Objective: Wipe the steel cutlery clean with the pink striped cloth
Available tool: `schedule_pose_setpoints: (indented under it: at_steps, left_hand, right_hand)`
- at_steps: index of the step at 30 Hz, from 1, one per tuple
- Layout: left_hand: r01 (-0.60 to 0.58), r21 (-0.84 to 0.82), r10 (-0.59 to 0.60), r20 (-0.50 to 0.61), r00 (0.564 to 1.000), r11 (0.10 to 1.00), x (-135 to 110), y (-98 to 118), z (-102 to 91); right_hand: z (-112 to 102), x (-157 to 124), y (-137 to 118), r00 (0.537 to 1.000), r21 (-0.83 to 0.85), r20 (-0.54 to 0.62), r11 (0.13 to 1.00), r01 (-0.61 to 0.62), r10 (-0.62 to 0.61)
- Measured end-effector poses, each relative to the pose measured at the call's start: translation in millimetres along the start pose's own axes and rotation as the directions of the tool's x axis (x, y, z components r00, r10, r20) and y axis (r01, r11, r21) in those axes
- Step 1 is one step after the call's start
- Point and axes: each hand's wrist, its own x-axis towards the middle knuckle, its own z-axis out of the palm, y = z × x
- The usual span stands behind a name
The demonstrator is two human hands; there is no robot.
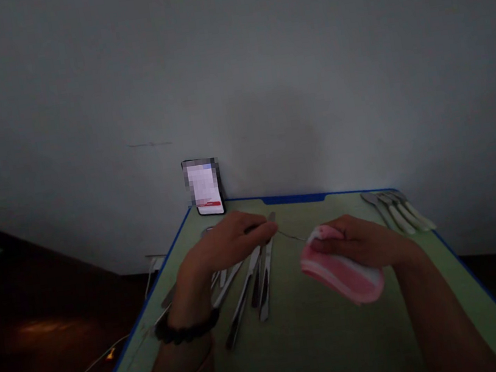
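Observation:
My left hand (230, 241) is closed in a pinch on the handle end of a thin piece of cutlery (289, 235) that runs right toward the cloth. Under and beside that hand lies a pile of several knives (250, 284) on the green table (306, 338). My right hand (361, 241) is wrapped around a folded pink and white cloth (340, 271), which touches the far end of the held cutlery. The light is dim, so I cannot name the kind of cutlery held.
Several pieces of cutlery (397, 211) lie in a row at the table's far right corner. A phone (204, 187) leans against the grey wall at the far left corner. Cables (114, 352) trail over the dark floor at left.

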Motion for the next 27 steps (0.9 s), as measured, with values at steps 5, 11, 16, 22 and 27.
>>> schedule_pose_setpoints:
  at_steps: [5,11,16,22,27]
  left_hand:
    - [-0.003,-0.061,0.001,-0.035,0.999,0.998,-4,-4,-2.1]
    - [-0.036,0.021,0.037,-0.040,0.999,0.999,8,14,13.5]
    - [-0.069,0.064,0.066,0.045,0.997,0.996,17,14,21.9]
    - [-0.032,0.034,0.034,-0.041,0.999,0.999,6,-2,7.3]
    - [-0.009,-0.287,0.016,0.023,1.000,0.958,-7,-8,-2.7]
  right_hand:
    - [-11,-12,4,0.999,-0.053,0.022,0.998,-0.045,0.046]
    - [-1,-5,-3,0.999,-0.137,-0.037,0.991,-0.014,0.009]
    - [18,14,1,0.997,-0.093,-0.067,0.995,0.019,-0.025]
    - [11,13,12,1.000,-0.022,0.001,1.000,0.012,-0.012]
    - [-5,0,12,0.998,-0.080,-0.052,0.996,-0.030,0.026]
